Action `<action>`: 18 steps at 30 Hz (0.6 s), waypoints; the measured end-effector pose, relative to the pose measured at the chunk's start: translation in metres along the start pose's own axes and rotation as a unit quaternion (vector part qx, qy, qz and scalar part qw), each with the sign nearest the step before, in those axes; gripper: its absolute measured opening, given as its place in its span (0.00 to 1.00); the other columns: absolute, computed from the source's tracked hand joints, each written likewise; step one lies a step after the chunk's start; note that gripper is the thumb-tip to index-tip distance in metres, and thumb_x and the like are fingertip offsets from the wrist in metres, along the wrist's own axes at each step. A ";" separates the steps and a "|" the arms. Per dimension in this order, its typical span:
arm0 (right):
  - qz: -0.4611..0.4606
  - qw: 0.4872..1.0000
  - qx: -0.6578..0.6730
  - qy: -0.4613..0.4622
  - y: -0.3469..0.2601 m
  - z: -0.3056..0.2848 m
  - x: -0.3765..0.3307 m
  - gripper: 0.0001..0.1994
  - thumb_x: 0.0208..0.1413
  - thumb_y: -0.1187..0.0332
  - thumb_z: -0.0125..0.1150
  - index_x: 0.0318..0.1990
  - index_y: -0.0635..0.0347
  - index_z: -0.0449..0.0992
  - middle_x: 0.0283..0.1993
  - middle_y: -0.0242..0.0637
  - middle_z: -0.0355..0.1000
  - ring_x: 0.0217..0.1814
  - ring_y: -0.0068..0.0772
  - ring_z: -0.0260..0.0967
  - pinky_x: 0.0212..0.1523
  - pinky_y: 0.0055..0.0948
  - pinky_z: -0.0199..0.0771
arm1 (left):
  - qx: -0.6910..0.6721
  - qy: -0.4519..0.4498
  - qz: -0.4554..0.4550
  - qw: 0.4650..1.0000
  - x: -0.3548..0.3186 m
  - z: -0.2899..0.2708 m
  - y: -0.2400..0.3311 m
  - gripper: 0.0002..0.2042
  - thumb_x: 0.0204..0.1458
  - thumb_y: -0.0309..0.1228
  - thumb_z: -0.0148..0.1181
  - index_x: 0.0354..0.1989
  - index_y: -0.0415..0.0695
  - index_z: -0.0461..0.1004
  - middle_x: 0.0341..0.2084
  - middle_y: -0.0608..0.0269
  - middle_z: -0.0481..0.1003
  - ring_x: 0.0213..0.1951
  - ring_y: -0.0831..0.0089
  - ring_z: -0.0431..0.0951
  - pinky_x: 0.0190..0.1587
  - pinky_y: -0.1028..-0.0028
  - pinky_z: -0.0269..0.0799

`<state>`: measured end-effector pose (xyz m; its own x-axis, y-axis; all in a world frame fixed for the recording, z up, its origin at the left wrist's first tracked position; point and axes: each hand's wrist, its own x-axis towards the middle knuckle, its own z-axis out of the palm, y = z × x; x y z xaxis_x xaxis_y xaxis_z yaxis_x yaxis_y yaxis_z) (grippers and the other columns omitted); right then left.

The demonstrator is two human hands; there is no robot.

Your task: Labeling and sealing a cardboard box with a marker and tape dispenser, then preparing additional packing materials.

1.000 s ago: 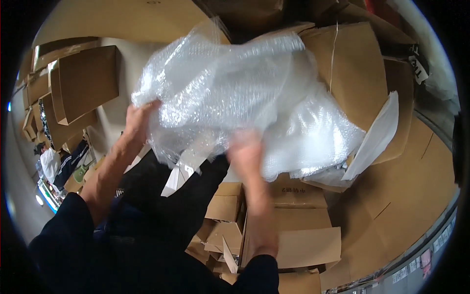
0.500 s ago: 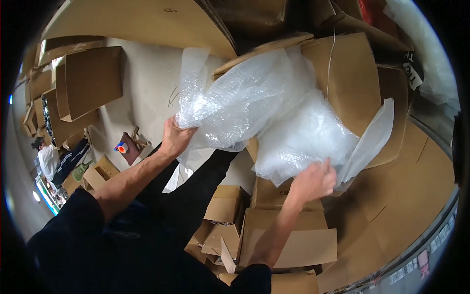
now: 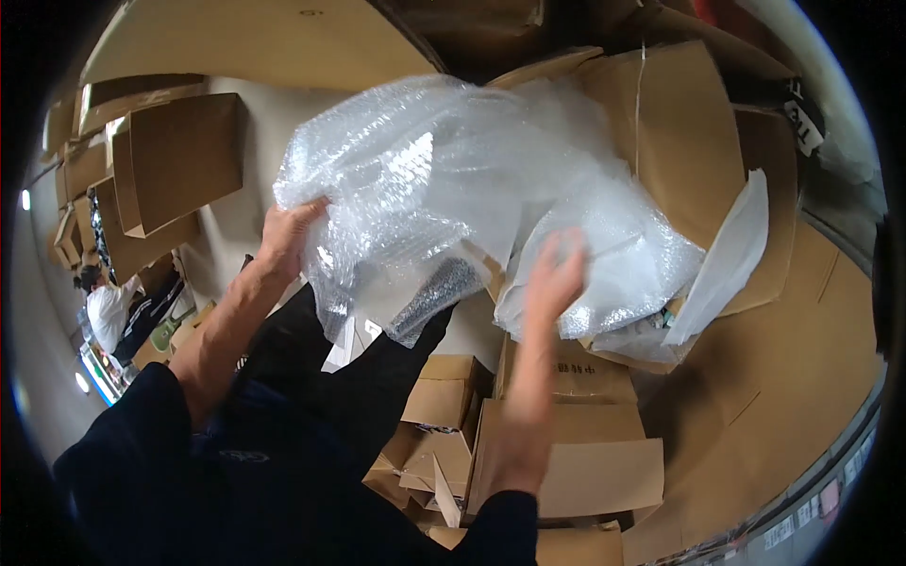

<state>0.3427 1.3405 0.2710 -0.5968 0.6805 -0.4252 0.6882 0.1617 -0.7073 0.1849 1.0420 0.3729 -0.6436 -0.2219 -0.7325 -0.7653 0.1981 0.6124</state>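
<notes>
A large sheet of clear bubble wrap (image 3: pixel 406 179) stretches from my left hand across to an open cardboard box (image 3: pixel 675 141). My left hand (image 3: pixel 291 236) is closed on the sheet's left edge, thumb on top. More bubble wrap (image 3: pixel 628 255) lies bunched in the box mouth. In front of that bunch is my right hand (image 3: pixel 559 274), smeared by motion; whether it touches the plastic I cannot tell. A whitish translucent sheet (image 3: pixel 727 259) sticks up along the box's right side. What lies under the wrap inside the box is mostly hidden.
Below the wrap stand several smaller cartons (image 3: pixel 566 462). A wide cardboard panel (image 3: pixel 774 377) covers the right side, and a big carton (image 3: pixel 255 42) juts in at the top. Another open box (image 3: pixel 179 160) stands at the left, with a person in white (image 3: pixel 109 311) beyond.
My left hand has drawn the bubble wrap leftward, spreading it wider. My right hand has moved left and up from the lower edge of the bunch.
</notes>
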 end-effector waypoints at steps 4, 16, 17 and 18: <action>-0.127 0.945 -0.298 0.054 0.064 0.044 0.072 0.32 0.58 0.52 0.64 0.62 0.68 0.67 0.70 0.56 0.60 0.72 0.55 0.56 0.72 0.54 0.50 | 0.050 -0.006 -0.003 0.999 -0.006 0.006 -0.001 0.17 0.49 0.26 0.66 0.48 0.35 0.75 0.40 0.57 0.78 0.40 0.65 0.79 0.45 0.63 0.76; -0.197 0.843 -0.430 -0.255 0.176 0.085 -0.008 0.11 0.58 0.63 0.58 0.38 0.56 0.85 0.56 0.46 0.74 0.69 0.45 0.60 0.75 0.54 0.41 | 0.123 -0.020 0.081 0.989 0.018 -0.044 -0.035 0.18 0.49 0.23 0.68 0.50 0.35 0.75 0.40 0.57 0.79 0.40 0.67 0.79 0.45 0.65 0.75; -0.083 0.807 -0.450 -0.374 0.178 0.077 -0.004 0.11 0.59 0.63 0.58 0.38 0.55 0.84 0.53 0.46 0.77 0.68 0.44 0.62 0.75 0.53 0.41 | 0.141 -0.001 0.030 0.990 0.015 -0.043 -0.030 0.17 0.49 0.24 0.69 0.48 0.35 0.76 0.39 0.58 0.79 0.39 0.68 0.79 0.44 0.66 0.75; -0.080 0.806 -0.455 -0.369 0.181 0.066 -0.002 0.11 0.59 0.63 0.58 0.38 0.55 0.84 0.53 0.46 0.77 0.68 0.44 0.62 0.75 0.53 0.41 | 0.087 0.021 0.003 0.996 0.010 -0.031 -0.021 0.15 0.49 0.25 0.69 0.45 0.35 0.77 0.37 0.59 0.79 0.37 0.69 0.79 0.42 0.67 0.75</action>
<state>0.4409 1.3215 0.1065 -0.5592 0.0419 -0.8280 0.3956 0.8912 -0.2221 0.1943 1.0063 0.3622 -0.6505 -0.2585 -0.7141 -0.7507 0.3618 0.5528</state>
